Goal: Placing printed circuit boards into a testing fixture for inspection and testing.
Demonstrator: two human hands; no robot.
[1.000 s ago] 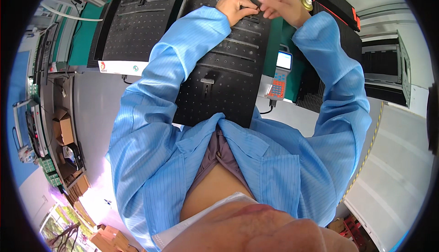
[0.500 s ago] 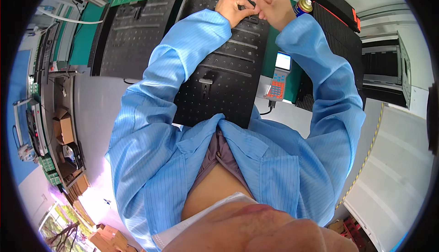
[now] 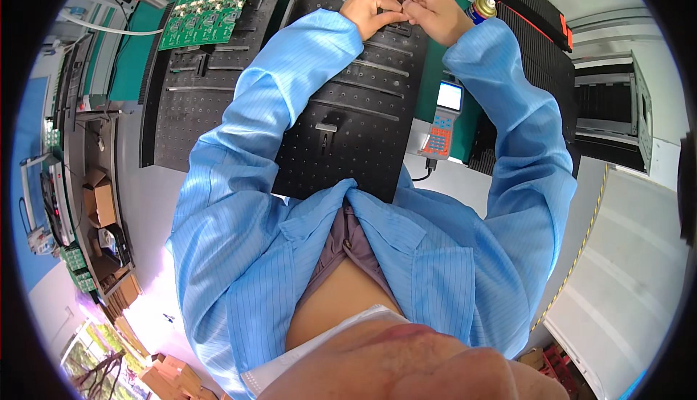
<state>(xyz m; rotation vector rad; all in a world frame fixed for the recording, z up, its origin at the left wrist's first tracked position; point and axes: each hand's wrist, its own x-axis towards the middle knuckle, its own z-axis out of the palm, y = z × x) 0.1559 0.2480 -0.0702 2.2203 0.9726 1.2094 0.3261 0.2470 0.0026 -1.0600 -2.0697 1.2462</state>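
Note:
Both my hands meet over the far part of a black perforated plate [image 3: 348, 160], which reaches back toward my chest. My left hand [image 3: 373, 14] has its thumb and forefinger brought together at the tips. Against those tips, the bent fingers of my right hand [image 3: 435, 14] are closed in a pinch. Whatever sits between the fingers is too small or too hidden to name. A small metal-topped fitting [image 3: 326, 128] stands on the nearer part of the plate.
Left of my arm lies a second black perforated plate [image 3: 190, 102] bearing a green circuit board panel [image 3: 210, 9]. On the right are a handheld device [image 3: 444, 118] with a lit screen, a spray can [image 3: 481, 11] and black ribbed racks [image 3: 526, 59].
The left plate and its circuit board panel have come nearer to me. My right hand has shifted slightly left, and the thin pale stick seen at its fingers is out of sight.

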